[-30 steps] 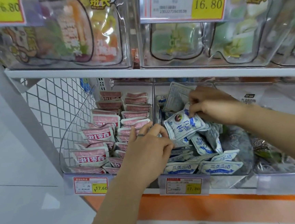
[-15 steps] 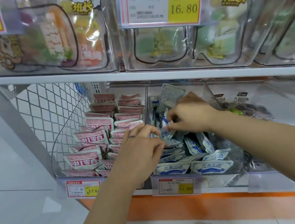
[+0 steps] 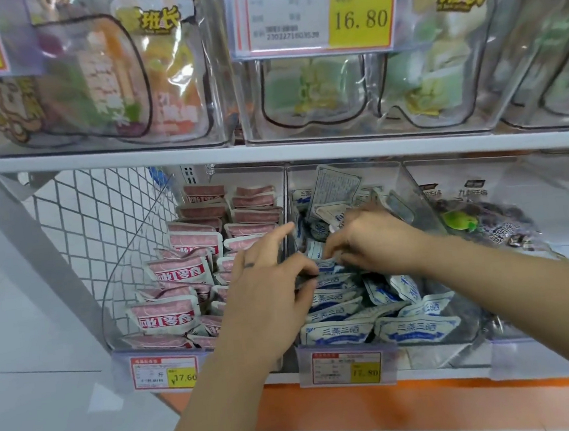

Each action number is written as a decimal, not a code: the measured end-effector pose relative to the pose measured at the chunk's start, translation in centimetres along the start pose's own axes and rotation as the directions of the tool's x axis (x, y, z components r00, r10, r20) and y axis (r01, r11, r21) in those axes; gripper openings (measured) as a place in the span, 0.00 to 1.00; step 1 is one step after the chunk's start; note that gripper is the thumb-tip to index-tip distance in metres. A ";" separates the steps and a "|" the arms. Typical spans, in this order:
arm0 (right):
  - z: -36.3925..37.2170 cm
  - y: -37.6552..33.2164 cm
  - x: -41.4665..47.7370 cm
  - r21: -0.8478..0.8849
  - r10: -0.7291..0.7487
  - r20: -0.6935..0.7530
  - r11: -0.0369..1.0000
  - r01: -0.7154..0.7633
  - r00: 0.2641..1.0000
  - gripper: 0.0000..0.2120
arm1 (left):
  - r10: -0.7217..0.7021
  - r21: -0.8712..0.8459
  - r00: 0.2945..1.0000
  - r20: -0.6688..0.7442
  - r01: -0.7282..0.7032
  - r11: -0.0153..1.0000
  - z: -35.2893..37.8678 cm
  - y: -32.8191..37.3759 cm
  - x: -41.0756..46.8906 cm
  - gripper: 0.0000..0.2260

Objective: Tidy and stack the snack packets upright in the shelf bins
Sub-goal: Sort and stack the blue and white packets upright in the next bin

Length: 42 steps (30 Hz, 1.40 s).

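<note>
The middle clear bin on the lower shelf holds several white-and-blue snack packets, some upright at the front, others loose at the back. My left hand reaches in from the left with its fingers curled against a row of these packets. My right hand is low in the bin, its fingertips pinching a white-and-blue packet beside the left fingers. One packet leans back side out at the bin's rear. The left bin holds pink packets standing in rows.
A third bin on the right holds dark packets with a green mark. Price tags hang on the bin fronts. Above, a white shelf carries clear bins of larger bags. A wire mesh panel closes the left end.
My right hand has come down from the back of the bin with a white-and-blue packet and now meets my left hand at the packet row. The camera view has shifted slightly.
</note>
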State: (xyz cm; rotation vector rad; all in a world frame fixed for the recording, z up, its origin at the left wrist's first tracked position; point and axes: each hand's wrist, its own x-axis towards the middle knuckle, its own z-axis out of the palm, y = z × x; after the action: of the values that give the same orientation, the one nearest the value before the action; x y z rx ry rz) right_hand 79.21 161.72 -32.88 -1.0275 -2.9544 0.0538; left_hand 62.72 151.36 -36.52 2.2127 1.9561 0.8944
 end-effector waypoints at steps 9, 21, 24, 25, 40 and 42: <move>-2.0 0.2 -7.2 0.337 0.253 -0.167 0.923 -0.186 0.953 0.08 | 0.057 0.011 0.994 -0.096 -0.056 0.998 -0.2 2.2 -0.3 0.07; 0.2 -1.0 -13.5 0.103 0.336 -0.011 0.937 -0.334 0.942 0.15 | 0.128 0.033 0.845 0.519 -0.169 0.985 0.8 8.4 1.6 0.12; 0.2 -1.1 -13.0 0.066 0.295 0.061 0.952 -0.298 0.954 0.14 | 0.089 0.194 0.824 0.560 -0.234 0.953 0.1 7.3 2.0 0.13; 0.3 -1.2 -12.7 0.068 0.282 0.062 0.956 -0.286 0.957 0.13 | 0.076 0.242 0.819 0.569 -0.255 0.936 -0.2 6.9 2.1 0.13; 1.1 -1.8 -15.3 -0.003 0.150 -0.128 0.988 -0.152 0.980 0.24 | 0.103 0.001 0.811 0.577 -0.127 0.992 1.8 10.7 5.1 0.09; 1.8 -1.3 -15.2 -0.034 0.112 -0.205 0.992 -0.122 0.972 0.16 | 0.092 -0.052 0.766 0.636 -0.076 0.996 2.3 11.0 5.2 0.09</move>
State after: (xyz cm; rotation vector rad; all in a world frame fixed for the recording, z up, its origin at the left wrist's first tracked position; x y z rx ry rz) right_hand 90.28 151.27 -34.65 -1.1380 -2.7223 -0.1131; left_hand 73.72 154.80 -31.98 2.1930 1.5095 0.1032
